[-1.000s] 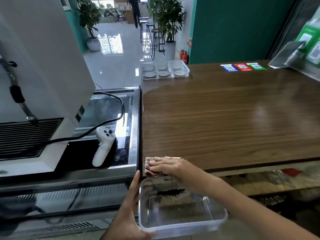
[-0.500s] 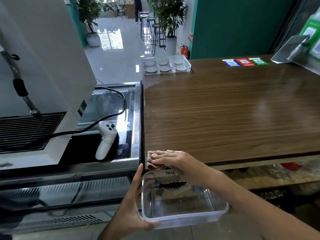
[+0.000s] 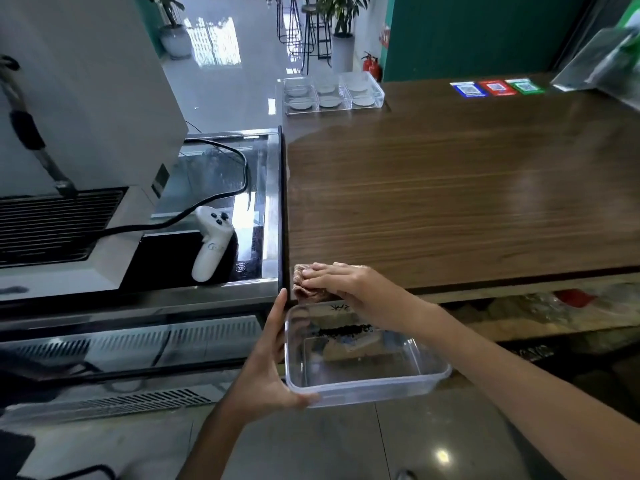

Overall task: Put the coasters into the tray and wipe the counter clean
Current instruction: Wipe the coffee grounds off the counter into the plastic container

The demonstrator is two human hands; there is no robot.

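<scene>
My right hand (image 3: 341,277) presses a brown cloth (image 3: 306,292) flat on the near left corner of the wooden counter (image 3: 450,188), the cloth hanging a little over the edge. Just below that edge my left hand (image 3: 266,368) grips the left side of a clear plastic box (image 3: 367,355), which holds a line of dark crumbs (image 3: 344,330). At the counter's far left corner stands a clear compartment tray (image 3: 375,93) with round grey coasters (image 3: 329,102) in its sections.
Left of the counter is a steel-framed glass cabinet (image 3: 273,209) bearing a white machine (image 3: 90,109), a black cable and a white controller (image 3: 209,244). Blue, red and green cards (image 3: 497,87) lie at the counter's far side. Clutter sits on the shelf under the counter.
The view has tilted down slightly. My right hand and the cloth stay at the counter's corner, and my left hand keeps the box under the edge.
</scene>
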